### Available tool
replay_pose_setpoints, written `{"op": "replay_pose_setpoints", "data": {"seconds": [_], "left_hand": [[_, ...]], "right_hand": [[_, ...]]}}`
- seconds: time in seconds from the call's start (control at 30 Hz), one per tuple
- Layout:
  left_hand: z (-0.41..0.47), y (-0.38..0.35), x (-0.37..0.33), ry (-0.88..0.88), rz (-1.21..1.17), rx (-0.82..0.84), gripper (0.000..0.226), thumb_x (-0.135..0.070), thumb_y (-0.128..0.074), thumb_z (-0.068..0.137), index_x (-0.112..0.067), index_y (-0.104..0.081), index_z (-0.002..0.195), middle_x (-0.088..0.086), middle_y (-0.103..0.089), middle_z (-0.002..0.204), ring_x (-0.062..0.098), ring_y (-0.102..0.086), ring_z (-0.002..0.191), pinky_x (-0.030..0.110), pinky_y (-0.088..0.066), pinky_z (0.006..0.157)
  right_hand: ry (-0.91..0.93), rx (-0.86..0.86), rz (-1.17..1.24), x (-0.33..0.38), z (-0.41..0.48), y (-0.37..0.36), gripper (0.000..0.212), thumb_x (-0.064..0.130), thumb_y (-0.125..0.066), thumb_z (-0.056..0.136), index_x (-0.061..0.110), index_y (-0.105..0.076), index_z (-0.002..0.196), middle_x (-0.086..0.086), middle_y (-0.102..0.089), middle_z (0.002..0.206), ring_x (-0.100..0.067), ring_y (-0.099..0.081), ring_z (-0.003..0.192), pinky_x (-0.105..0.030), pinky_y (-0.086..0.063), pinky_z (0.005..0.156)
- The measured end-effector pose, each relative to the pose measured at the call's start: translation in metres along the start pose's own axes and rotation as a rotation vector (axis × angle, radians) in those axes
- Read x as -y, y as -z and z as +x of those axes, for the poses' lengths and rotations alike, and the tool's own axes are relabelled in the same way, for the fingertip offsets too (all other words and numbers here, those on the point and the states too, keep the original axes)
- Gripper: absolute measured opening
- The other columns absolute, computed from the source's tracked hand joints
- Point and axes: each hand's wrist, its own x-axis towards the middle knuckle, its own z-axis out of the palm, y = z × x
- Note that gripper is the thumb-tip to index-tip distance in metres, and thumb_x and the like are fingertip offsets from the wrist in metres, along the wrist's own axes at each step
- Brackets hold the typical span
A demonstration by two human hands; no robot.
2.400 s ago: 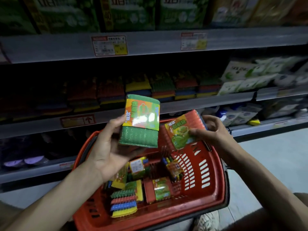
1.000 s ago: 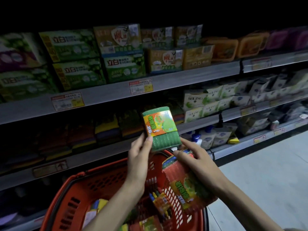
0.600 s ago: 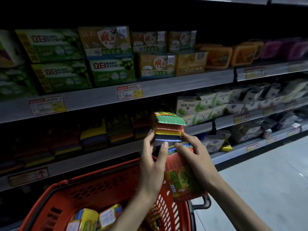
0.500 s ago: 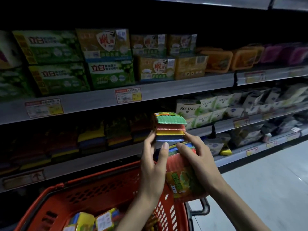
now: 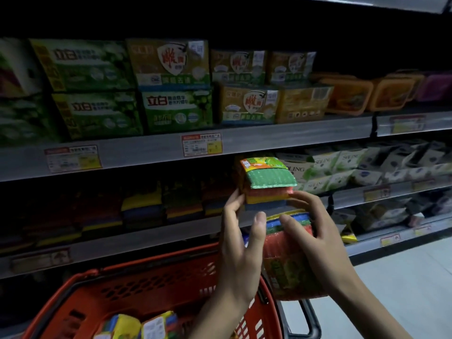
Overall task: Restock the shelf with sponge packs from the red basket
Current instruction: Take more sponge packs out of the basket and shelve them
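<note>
A sponge pack with green, red, yellow and blue layers lies flat in the air at the front edge of the middle shelf. My left hand holds it by its left side, thumb beneath. My right hand grips a second sponge pack just below and touches the upper pack's right side with its forefinger. The red basket sits below my hands, with more sponge packs in it.
Stacks of the same sponges fill the dim middle shelf to the left. White boxes stand to the right of them. Green and yellow detergent boxes line the shelf above. Pale floor shows at the lower right.
Both hands rose from the basket to the middle shelf. The upper pack turned from upright to flat and moved up to the shelf front; the right hand's pack stayed just under it.
</note>
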Motion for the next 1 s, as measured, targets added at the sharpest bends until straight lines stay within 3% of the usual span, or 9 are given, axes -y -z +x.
{"op": "replay_pose_setpoints", "data": {"seconds": [0.17,0.33,0.53,0.63,0.8,0.9,1.0], "left_hand": [[0.018,-0.004,0.015,-0.039,0.103,-0.025,0.059,-0.06,-0.051,0.093,-0.03,-0.049,0.144,-0.021,-0.041,0.151,0.001,-0.042,0.141,0.041,-0.041,0.116],[0.026,-0.013,0.03,-0.016,0.116,-0.067,0.067,-0.065,-0.05,0.091,-0.028,-0.051,0.147,-0.02,-0.039,0.144,0.003,-0.047,0.136,0.041,-0.046,0.112],[0.038,-0.02,0.037,0.004,0.04,-0.094,0.068,-0.062,-0.049,0.092,-0.029,-0.047,0.152,-0.021,-0.042,0.151,-0.003,-0.043,0.14,0.037,-0.04,0.118],[0.043,-0.022,0.043,0.041,0.02,-0.094,0.074,-0.067,-0.051,0.091,-0.032,-0.042,0.155,-0.018,-0.04,0.159,-0.002,-0.037,0.146,0.04,-0.035,0.122],[0.046,-0.027,0.047,0.098,0.012,-0.122,0.081,-0.073,-0.051,0.084,-0.037,-0.036,0.155,-0.021,-0.036,0.16,-0.009,-0.034,0.145,0.035,-0.031,0.124],[0.047,-0.029,0.049,0.121,0.043,-0.119,0.084,-0.075,-0.048,0.082,-0.036,-0.036,0.156,-0.022,-0.036,0.16,-0.012,-0.033,0.143,0.031,-0.032,0.123],[0.048,-0.031,0.051,0.115,0.091,-0.114,0.083,-0.075,-0.046,0.083,-0.035,-0.037,0.156,-0.026,-0.035,0.155,-0.015,-0.033,0.14,0.03,-0.035,0.121]], "right_hand": [[-0.045,0.026,0.125,-0.017,0.014,-0.001,0.064,0.062,-0.062,0.072,0.045,-0.055,0.133,0.035,-0.061,0.125,0.012,-0.055,0.122,-0.018,-0.044,0.092],[-0.064,0.053,0.223,-0.039,0.03,-0.006,0.064,0.054,-0.065,0.076,0.039,-0.055,0.138,0.025,-0.06,0.136,0.002,-0.052,0.133,-0.034,-0.045,0.105],[-0.043,0.075,0.236,-0.052,0.047,-0.012,0.055,0.035,-0.065,0.084,0.033,-0.054,0.139,0.033,-0.061,0.128,0.01,-0.053,0.127,-0.008,-0.047,0.09],[-0.045,0.091,0.21,-0.056,0.053,-0.013,0.062,0.047,-0.067,0.08,0.037,-0.054,0.141,0.033,-0.059,0.131,0.009,-0.052,0.129,-0.018,-0.048,0.096],[-0.11,0.093,0.196,-0.057,0.068,-0.014,0.082,0.054,-0.065,0.072,0.031,-0.05,0.149,0.015,-0.057,0.144,-0.001,-0.06,0.123,-0.027,-0.053,0.098],[-0.132,0.092,0.147,-0.058,0.074,-0.016,0.077,0.044,-0.064,0.077,0.026,-0.049,0.15,0.019,-0.057,0.134,0.015,-0.059,0.11,-0.011,-0.05,0.085],[-0.135,0.069,0.084,-0.061,0.074,-0.018,0.078,0.045,-0.059,0.078,0.024,-0.045,0.152,0.024,-0.049,0.13,0.03,-0.045,0.109,-0.003,-0.04,0.086]]}}
